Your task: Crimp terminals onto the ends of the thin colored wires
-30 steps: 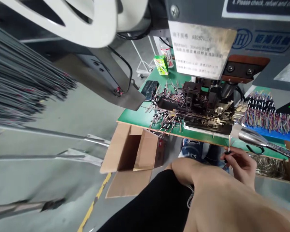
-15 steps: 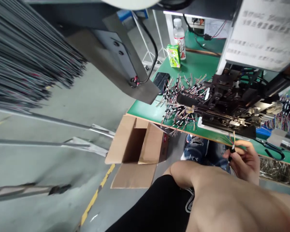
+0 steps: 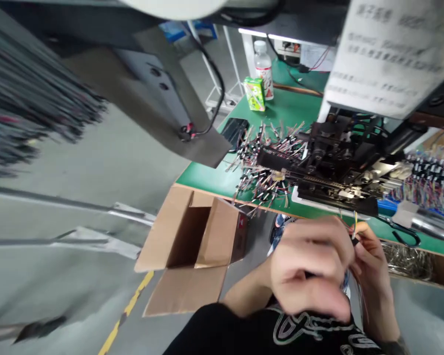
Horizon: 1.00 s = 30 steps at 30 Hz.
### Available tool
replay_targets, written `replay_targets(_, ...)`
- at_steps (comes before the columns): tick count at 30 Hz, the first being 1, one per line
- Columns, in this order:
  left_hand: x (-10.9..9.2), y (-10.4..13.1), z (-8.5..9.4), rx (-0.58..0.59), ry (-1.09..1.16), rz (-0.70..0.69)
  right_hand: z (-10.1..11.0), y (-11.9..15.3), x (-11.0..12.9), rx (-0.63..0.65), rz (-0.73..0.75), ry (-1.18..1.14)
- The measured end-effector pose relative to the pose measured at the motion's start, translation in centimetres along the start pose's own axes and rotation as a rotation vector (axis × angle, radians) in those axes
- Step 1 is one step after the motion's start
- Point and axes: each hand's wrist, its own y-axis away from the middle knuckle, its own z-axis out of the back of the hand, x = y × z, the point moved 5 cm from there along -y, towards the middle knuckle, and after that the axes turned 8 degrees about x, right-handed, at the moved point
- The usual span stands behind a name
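My right hand (image 3: 372, 261) is closed at the bench's front edge, pinching a dark cable (image 3: 354, 240) whose thin coloured wires (image 3: 355, 219) fan out from its top. Close beside it on the left, my left hand (image 3: 311, 266) has curled fingers and is smeared by motion. Its fingertips are near the wires; what lies inside them is hidden. Just beyond both hands stands a black machine (image 3: 329, 167) with metal parts at its lower front. To its left is a pile of short cables (image 3: 262, 182) with stripped coloured wire ends.
An open cardboard box (image 3: 214, 241) stands on the floor at left. Scissors (image 3: 403, 234) lie right of the hands, above a tray of metal scrap (image 3: 410, 261). A bottle (image 3: 263, 71), green carton (image 3: 254, 93) and phone (image 3: 235, 132) are on the green bench (image 3: 203, 172).
My left arm has swung back from the lower right, and my left hand now appears beside the right one. The right hand keeps the cable near the bench edge. The view has shifted slightly.
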Motion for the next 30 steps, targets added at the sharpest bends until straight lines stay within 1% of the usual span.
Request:
replay_targets(2, 1.3, -2.3, 0.1, 0.036, 0.038, -0.047, -0.1, 0.2, -0.1, -0.007, 0.017, -0.048)
replay_targets(4, 2.4, -4.0, -0.2, 0.057, 0.084, -0.072, -0.1, 0.2, -0.3, -0.004, 0.030, -0.076)
replay_targets(6, 3.5, -4.9, -0.6, 0.066, 0.157, -0.039, -0.1, 0.0, -0.8, -0.004, 0.047, -0.099)
replay_targets(8, 4.6, -5.2, -1.2, 0.067, 0.246, 0.039, 0.0, -0.3, -1.2, 0.025, 0.089, -0.119)
replay_targets(11, 6.2, -5.1, -1.7, 0.044, 0.402, 0.156, 0.0, -1.0, -1.7, 0.101, 0.152, -0.095)
replay_targets(14, 7.3, -4.8, -2.1, 0.043, 0.570, 0.262, 0.1, -1.6, -2.1, 0.153, 0.135, -0.044)
replay_targets(16, 7.7, -4.6, -2.3, 0.074, 0.636, 0.316, 0.1, -1.9, -2.3, 0.175, 0.111, -0.039)
replay_targets(18, 7.6, -4.4, -2.3, 0.098, 0.631, 0.324, 0.1, -2.3, -2.3, 0.190, 0.095, -0.049)
replay_targets(20, 7.3, -4.5, -1.9, 0.090, 0.567, 0.278, 0.0, -2.5, -2.2, 0.205, 0.087, -0.053)
replay_targets(22, 6.8, -4.8, -1.2, 0.044, 0.506, 0.213, 0.0, -2.8, -2.0, 0.208, 0.080, -0.046)
replay_targets(25, 6.4, -5.3, -0.7, -0.005, 0.491, 0.164, 0.1, -3.0, -2.2, 0.178, 0.052, -0.020)
replay_targets(28, 6.5, -5.9, -1.3, 0.013, 0.540, 0.196, 0.5, -3.0, -2.7, 0.141, 0.037, 0.009)
replay_targets(30, 6.7, -6.1, -1.9, 0.014, 0.627, 0.244, 0.7, -2.8, -2.9, 0.118, 0.050, 0.026)
